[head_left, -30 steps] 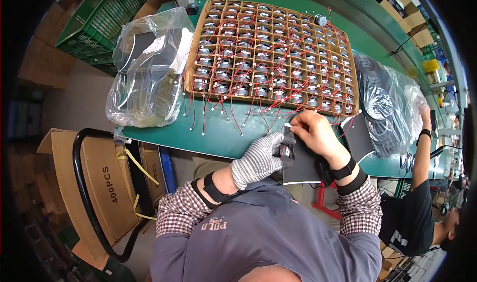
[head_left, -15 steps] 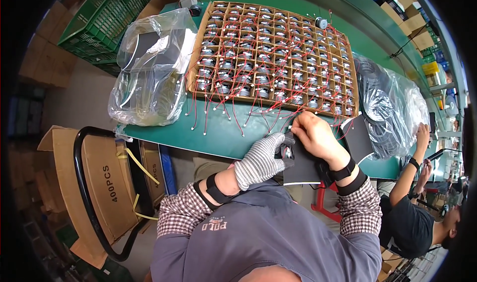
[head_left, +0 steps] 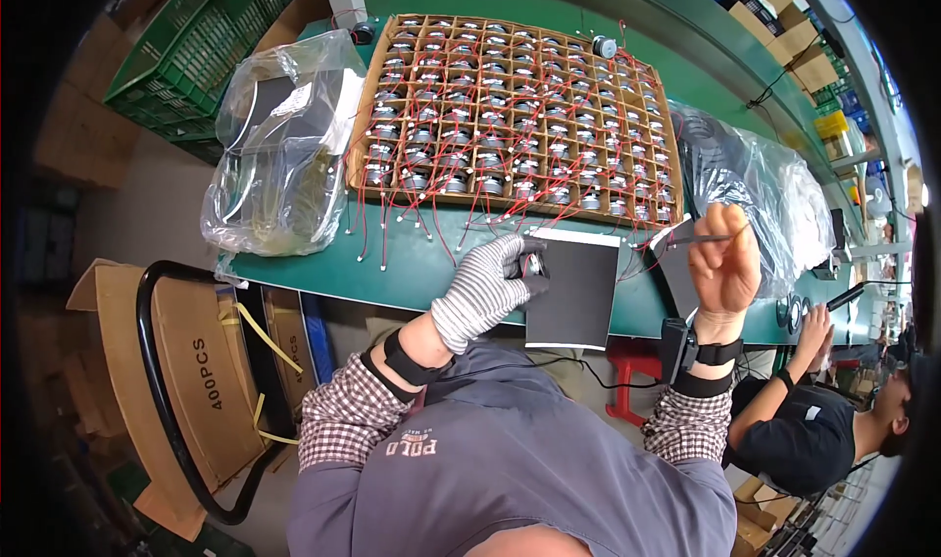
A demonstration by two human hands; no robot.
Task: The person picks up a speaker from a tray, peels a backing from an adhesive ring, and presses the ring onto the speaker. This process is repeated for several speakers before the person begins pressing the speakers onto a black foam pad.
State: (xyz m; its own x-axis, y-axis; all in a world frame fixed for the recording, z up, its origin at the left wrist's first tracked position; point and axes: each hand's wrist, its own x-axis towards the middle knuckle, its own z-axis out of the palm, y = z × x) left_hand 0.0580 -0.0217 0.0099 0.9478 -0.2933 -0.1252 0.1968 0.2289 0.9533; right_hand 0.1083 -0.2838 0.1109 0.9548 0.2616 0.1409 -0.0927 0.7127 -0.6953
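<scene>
The gloved left hand [head_left: 482,290] has its fingers closed around a small round speaker [head_left: 532,264], held over the near part of the green surface [head_left: 421,275], just beside the left edge of a black sheet [head_left: 578,292]. To the right, the bare right hand [head_left: 723,268] is raised, its fingers seemingly pinched on a thin dark strip [head_left: 691,240]. The speaker should be light and rigid, best gripped by its rim, sparing its cone and any thin wires; the strip looks soft and flexible, easiest taken by one end. Gloved fingers hide most of the speaker; its wires and the strip's exact grip are hard to make out.
</scene>
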